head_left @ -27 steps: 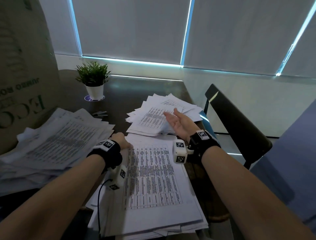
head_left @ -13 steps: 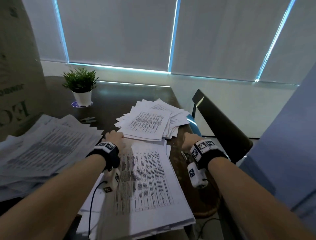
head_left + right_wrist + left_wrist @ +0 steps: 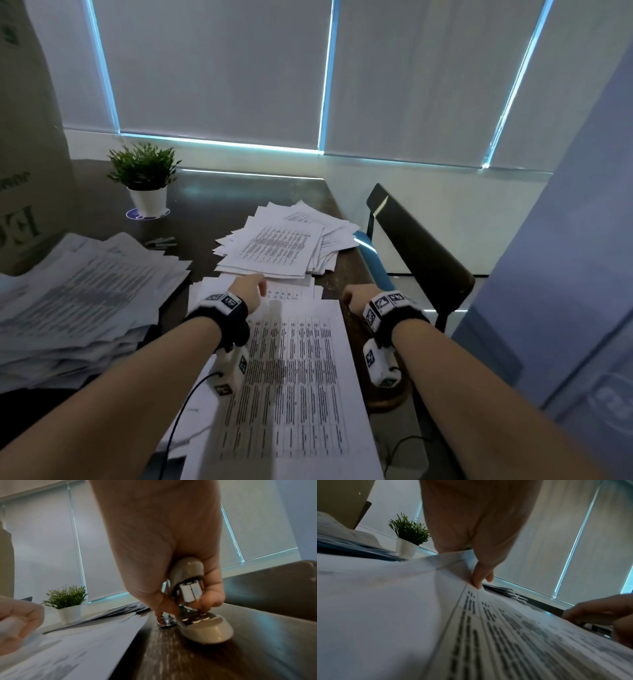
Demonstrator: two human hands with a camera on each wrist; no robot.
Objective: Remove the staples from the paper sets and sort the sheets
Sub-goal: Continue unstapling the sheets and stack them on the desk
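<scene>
Landmark: potted plant (image 3: 145, 181) at the far left of the dark table (image 3: 219, 212).

Printed paper set (image 3: 294, 383): lies flat at the near table edge, nearer the camera than the plant and to its right. Left hand (image 3: 248, 291) sits at the set's far left corner; in the left wrist view, thumb and fingertips (image 3: 478, 580) pinch that corner and lift it slightly off the sheets below.

Right hand (image 3: 354, 299): just off the set's right edge, on bare table, further right of the plant than the left hand. In the right wrist view, fingers curl round a grey staple remover (image 3: 193, 601); its lower shell touches the wood and its metal tip sits near the paper edge. Cannot tell whether the tip touches the paper.

Loose fanned sheets (image 3: 284, 243): 1 pile between plant and set, right of the plant. Big untidy stack (image 3: 78, 294): near side of the plant, to its left.

Black chair (image 3: 421, 253): beyond the table's right edge, well apart from the plant.
</scene>
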